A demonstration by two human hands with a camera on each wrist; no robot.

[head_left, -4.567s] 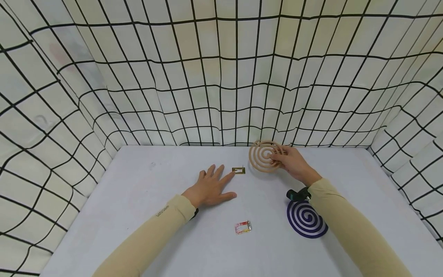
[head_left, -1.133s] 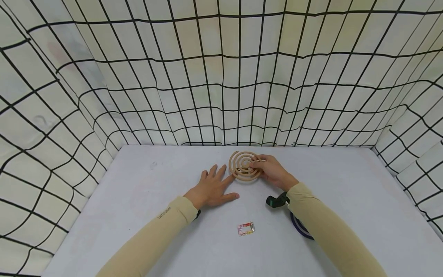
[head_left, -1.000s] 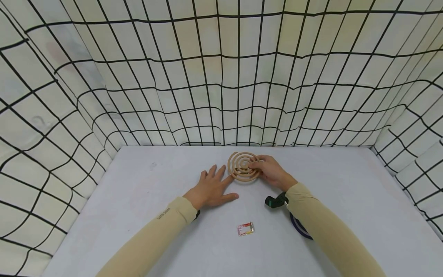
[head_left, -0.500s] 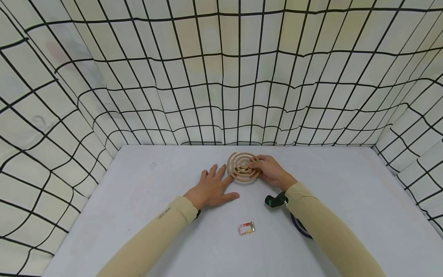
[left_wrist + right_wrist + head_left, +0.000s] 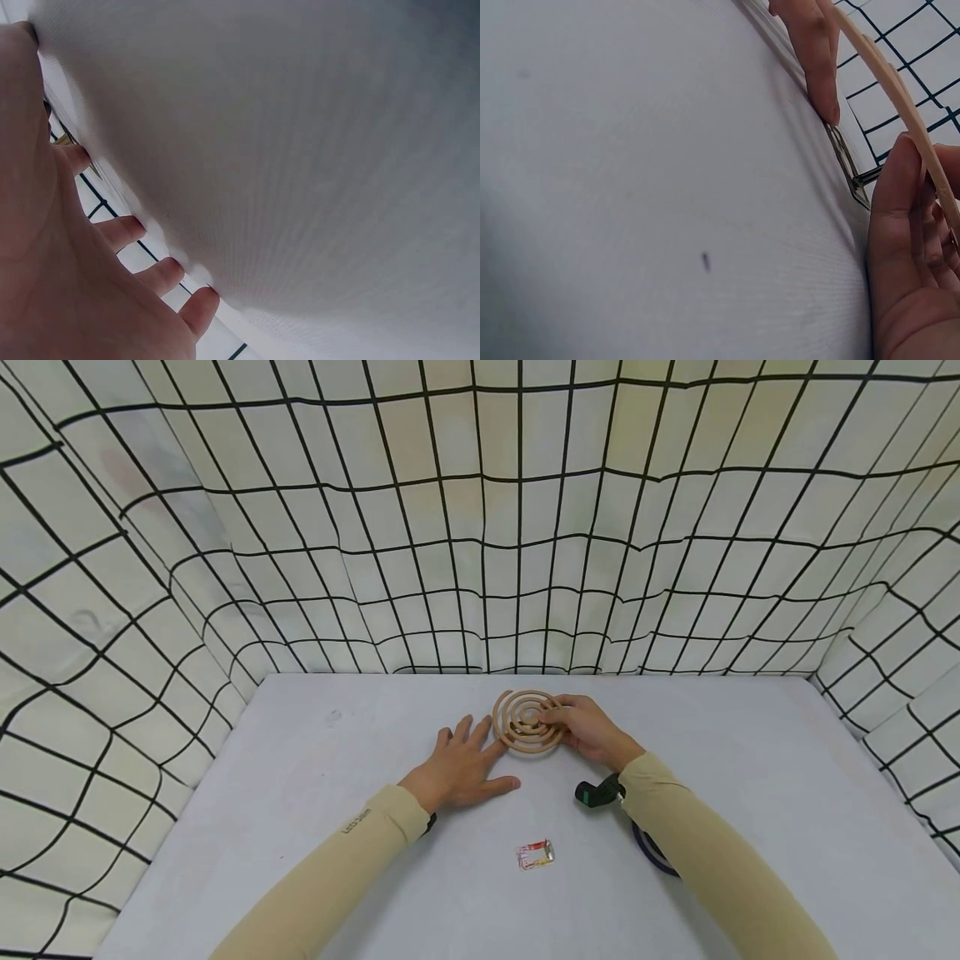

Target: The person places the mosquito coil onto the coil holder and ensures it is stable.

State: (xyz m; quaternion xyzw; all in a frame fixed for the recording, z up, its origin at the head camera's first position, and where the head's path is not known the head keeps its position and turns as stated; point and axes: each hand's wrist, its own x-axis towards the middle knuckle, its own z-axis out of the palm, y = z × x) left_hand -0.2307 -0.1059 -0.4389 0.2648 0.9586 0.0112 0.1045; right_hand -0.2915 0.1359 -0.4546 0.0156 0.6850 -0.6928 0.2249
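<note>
My right hand (image 5: 592,732) pinches a tan mosquito coil (image 5: 530,718) between thumb and fingers, toward the table's far side. The coil is over a small gold-coloured metal coil stand (image 5: 858,184), which shows partly through its rings in the head view. In the right wrist view the coil is tilted, and the stand's upright prong points towards it; whether they touch I cannot tell. My left hand (image 5: 459,772) lies on the white table with fingers spread. Its index fingertip (image 5: 828,114) presses the stand's end. The coil's centre is partly behind my right fingers.
A small red-and-white printed rectangular piece (image 5: 535,855) lies on the white table (image 5: 315,810), nearer me. A dark blue coil (image 5: 651,852) is mostly hidden under my right sleeve. Black netting (image 5: 517,547) before white walls surrounds the table's back and sides.
Since the earliest frame, my right hand has brought the tan coil leftward and nearer, over the stand. During the last second both hands have stayed almost still.
</note>
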